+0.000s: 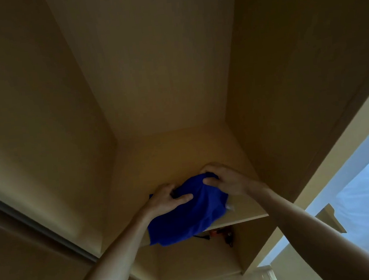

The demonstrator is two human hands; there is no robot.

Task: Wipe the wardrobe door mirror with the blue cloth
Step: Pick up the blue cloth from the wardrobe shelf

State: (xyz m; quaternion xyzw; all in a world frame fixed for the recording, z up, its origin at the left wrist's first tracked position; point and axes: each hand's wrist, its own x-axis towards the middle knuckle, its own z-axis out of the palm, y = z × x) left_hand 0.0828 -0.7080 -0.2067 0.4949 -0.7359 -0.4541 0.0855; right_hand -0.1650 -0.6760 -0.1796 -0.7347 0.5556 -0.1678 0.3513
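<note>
A bright blue cloth (187,214) lies bunched on a light wooden shelf (243,211) inside an open wardrobe, its lower edge hanging over the shelf's front. My left hand (169,198) grips the cloth's left side with the thumb pressed into the fabric. My right hand (224,176) clutches its upper right corner. Both forearms reach up from the bottom of the view. The mirror on the wardrobe door is not visible as such; a sliding door's metal edge (35,224) runs diagonally at the left.
The wardrobe's tall side walls (298,82) and back panel (155,63) close in the compartment. Below the shelf sits a small dark and orange object (221,236). A bright window or curtain (367,200) shows at the right. Lower shelves (143,278) step down underneath.
</note>
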